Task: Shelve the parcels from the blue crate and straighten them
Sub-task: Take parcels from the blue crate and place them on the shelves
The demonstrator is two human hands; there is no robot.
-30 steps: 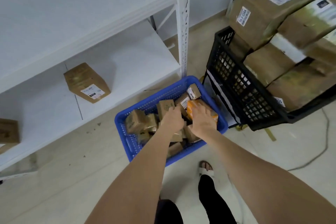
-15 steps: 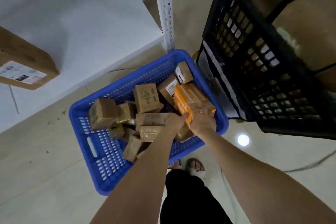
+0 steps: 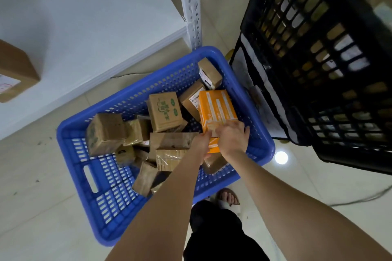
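Note:
The blue crate (image 3: 84,167) stands on the floor below me, holding several small brown cardboard parcels and one orange box (image 3: 217,108) at its right side. Both my hands grip the near end of the orange box: my left hand (image 3: 202,142) on its left near corner, my right hand (image 3: 232,136) over its near edge. A brown parcel with green print (image 3: 164,111) sits just left of the orange box. The white shelf (image 3: 95,27) lies to the upper left, with one brown labelled parcel (image 3: 16,72) on it at the left edge.
A black lattice crate (image 3: 318,59) full of large parcels stands close on the right of the blue crate. The shelf's white perforated upright (image 3: 191,4) rises just behind the blue crate. My sandalled foot (image 3: 228,198) is on the tiled floor near the crate.
The view has dropped and closed in on the blue crate. Both hands have slid onto the near end of the orange box and closed round it.

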